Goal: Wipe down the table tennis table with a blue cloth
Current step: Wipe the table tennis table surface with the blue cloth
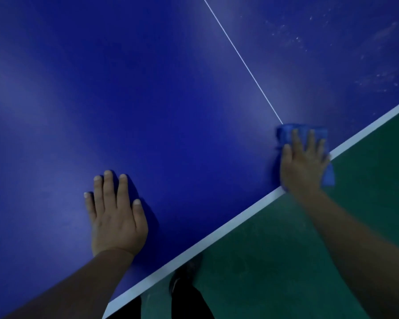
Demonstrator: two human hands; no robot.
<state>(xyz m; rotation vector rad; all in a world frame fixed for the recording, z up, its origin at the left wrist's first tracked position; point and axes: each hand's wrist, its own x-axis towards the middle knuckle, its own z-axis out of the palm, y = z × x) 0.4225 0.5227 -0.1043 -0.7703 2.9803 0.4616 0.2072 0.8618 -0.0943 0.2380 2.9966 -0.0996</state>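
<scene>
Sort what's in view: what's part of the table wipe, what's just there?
Job:
- blue cloth, under the flat right hand at the table's white edge
- table tennis table, with pale smudges far right
- left hand, flat on the table

Just there:
- green floor
- person's dark shoe below the edge

Big blue table tennis table (171,100) with a white edge stripe and thin white centre line, some pale smudges far right, a blue cloth (309,131) near the edge, green floor (286,261) below.
</scene>
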